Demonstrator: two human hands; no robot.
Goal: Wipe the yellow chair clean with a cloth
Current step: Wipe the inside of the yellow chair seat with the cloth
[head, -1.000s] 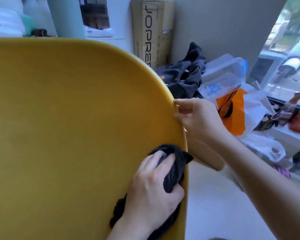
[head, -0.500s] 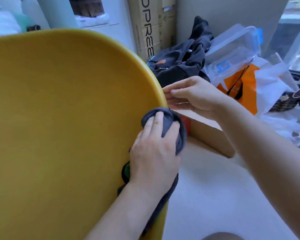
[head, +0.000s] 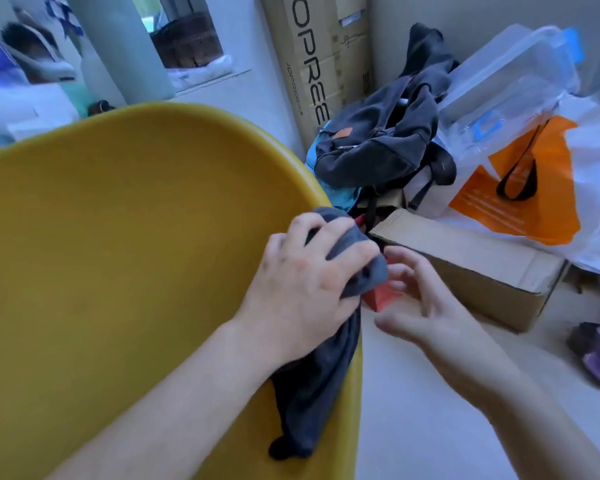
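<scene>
the left hand (head: pixel 305 271) is closed over a bunched dark grey soft cloth (head: pixel 326 358), pressing it on the right rim of the smooth, curved yellow plastic chair shell (head: pixel 136 254), which fills the left and centre of the view. the cloth's loose tail hangs down along the rim. the right hand (head: pixel 426 306) is half open with fingers curled, holding nothing, just beside the cloth and apart from the chair edge.

to wipe this edge well, it seems best to keep the cloth wrapped over the rounded lip so both faces get rubbed, follow the curve with steady pressure, and gather the dangling tail so it does not drag. the free hand could steady the shell.

the chair is glossy and hard; the cloth looks limp and absorbent. behind sit a brown cardboard box (head: pixel 471 261) and a dark fabric backpack (head: pixel 378 150).
</scene>
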